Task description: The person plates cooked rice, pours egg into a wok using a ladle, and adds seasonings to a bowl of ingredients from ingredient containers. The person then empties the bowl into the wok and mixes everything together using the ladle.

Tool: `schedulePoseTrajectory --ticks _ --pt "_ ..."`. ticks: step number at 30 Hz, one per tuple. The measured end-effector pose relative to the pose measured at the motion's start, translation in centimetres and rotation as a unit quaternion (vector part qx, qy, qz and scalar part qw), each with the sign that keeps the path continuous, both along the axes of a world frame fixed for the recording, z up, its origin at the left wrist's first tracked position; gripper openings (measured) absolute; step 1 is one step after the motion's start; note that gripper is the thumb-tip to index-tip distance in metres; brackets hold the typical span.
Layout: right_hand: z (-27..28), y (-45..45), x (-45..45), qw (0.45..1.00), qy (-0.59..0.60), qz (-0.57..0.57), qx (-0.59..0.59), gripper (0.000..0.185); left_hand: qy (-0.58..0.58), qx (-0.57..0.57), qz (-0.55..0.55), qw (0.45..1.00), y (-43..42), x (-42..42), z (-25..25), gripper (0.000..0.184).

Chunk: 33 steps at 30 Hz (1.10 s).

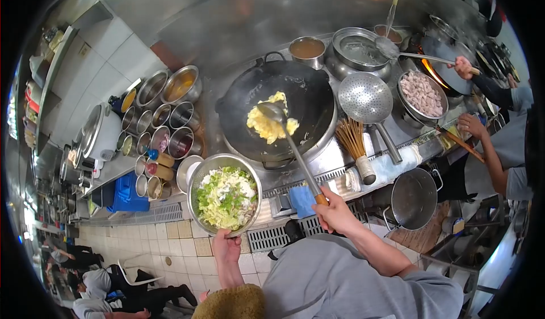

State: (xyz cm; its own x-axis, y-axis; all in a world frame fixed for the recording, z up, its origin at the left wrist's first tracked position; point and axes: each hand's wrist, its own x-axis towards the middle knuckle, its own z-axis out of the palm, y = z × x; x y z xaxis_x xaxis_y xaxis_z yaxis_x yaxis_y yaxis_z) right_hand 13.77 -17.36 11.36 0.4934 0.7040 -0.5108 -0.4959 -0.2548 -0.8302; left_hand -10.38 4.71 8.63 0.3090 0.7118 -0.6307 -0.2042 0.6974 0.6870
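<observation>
Kitchen, head view: steel wall (238, 23) behind, tiled floor (181, 248) below, steel desk (211, 131) crowded with cookware. Shows black wok (309, 94) mid-desk, yellow egg (264, 127) in soft lumps near its middle. Holds ladle (298, 157) by wooden handle in right grip (339, 212), fingers closed round it, head of ladle down on egg. Clamps near rim of steel bowl (191, 191) in left grip (227, 248), thumb up at rim, other fingers mostly hidden. Has bowl just beside wok, lower left, out past desk edge; can't tell if touching desk. Contains chopped green-and-pale mix (227, 197), white patches on top.

Right of wok: perforated strainer (365, 97), bamboo brush (353, 143) just beside it. Farther right: pale meat chunks (421, 93) in a pot. Behind wok: pot of brownish liquid (307, 49), wide basin (359, 50) beside it. Left: cluster of metal containers (162, 116), blue bin (129, 193) lower down. Far right: co-worker's hand (462, 68) round handle of long skimmer (428, 56).
</observation>
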Motion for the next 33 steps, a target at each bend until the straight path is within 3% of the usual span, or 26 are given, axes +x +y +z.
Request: schedulePoseTrajectory --ticks 2,4,7,10,14,15,18,19,23,26,27,31,33 --pt "1.0 1.3 2.5 0.997 0.082 0.003 0.012 0.063 -0.005 0.008 -0.002 1.0 0.3 0.4 0.3 0.026" --pt "-2.6 3.2 4.5 0.994 0.102 -0.004 0.025 0.065 -0.028 0.015 -0.004 0.999 1.1 0.6 -0.5 0.025" --pt "-5.2 5.6 3.8 0.983 -0.181 -0.012 -0.018 0.062 -0.011 0.015 0.001 1.0 2.2 1.2 -0.4 0.026" --pt "-0.9 3.1 0.9 0.989 -0.144 -0.014 -0.023 0.059 -0.015 0.024 -0.007 1.0 2.5 1.8 0.5 0.023" --pt "-0.6 0.1 1.0 0.993 0.112 -0.015 0.026 0.063 -0.004 0.027 -0.027 0.999 3.8 2.2 0.3 0.02" --pt "-1.8 0.3 1.8 0.991 0.124 -0.021 0.034 0.064 -0.003 0.026 -0.028 0.999 4.2 2.4 0.1 0.02" --pt "-4.1 2.8 3.3 0.999 -0.003 0.002 0.032 0.065 -0.006 0.025 -0.028 0.999 4.8 3.2 -0.3 0.017" --pt "-3.9 3.3 2.4 0.995 -0.096 -0.025 0.018 0.063 -0.009 0.028 -0.023 0.999 4.9 3.5 -0.3 0.015" --pt "1.2 0.2 1.9 0.999 0.05 -0.002 0.007 0.066 -0.016 0.026 -0.029 0.999 4.9 4.8 1.1 0.012" --pt "-0.8 -0.2 3.3 0.974 0.213 -0.033 0.068 0.068 -0.019 0.03 -0.043 0.998 5.4 4.9 0.4 0.013" --pt "-1.4 0.5 3.8 0.977 0.201 -0.06 0.048 0.068 -0.019 0.028 -0.037 0.999 5.5 5.1 0.4 0.015" --pt "-2.7 2.6 3.1 0.995 -0.098 -0.008 -0.008 0.067 -0.017 0.034 -0.031 0.999 5.8 5.8 0.3 0.02" --pt "-1.2 1.4 2.3 1.0 -0.003 -0.001 0.02 0.069 -0.011 0.046 -0.038 0.998 6.1 6.2 0.5 0.022"
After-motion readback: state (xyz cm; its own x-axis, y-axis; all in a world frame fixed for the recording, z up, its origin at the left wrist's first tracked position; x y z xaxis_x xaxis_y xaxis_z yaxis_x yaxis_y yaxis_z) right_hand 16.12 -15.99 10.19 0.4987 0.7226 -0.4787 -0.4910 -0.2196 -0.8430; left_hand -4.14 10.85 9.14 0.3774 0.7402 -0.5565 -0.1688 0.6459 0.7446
